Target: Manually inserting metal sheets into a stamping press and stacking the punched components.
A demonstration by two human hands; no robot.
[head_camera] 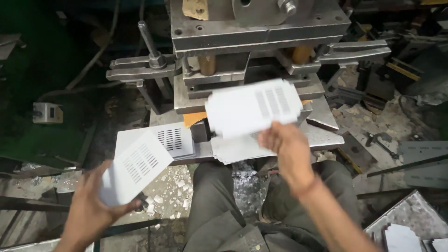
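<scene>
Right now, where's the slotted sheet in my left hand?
In the head view, the slotted white sheet is at lower left, pinched by your left hand, just below the similar slotted sheet lying beside the press.

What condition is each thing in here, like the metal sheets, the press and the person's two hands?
Left hand: gripping a slotted sheet.
Left slotted sheet: punched with slots, held tilted off the bench.
Right hand: gripping a second sheet.
Right slotted sheet: punched, blurred, held in front of the press.
Press die: open, no sheet seen inside.
Sheet on bench: punched, lying flat.
Stack of sheets: lying under the right hand.
Metal scraps: scattered on the floor.
</scene>
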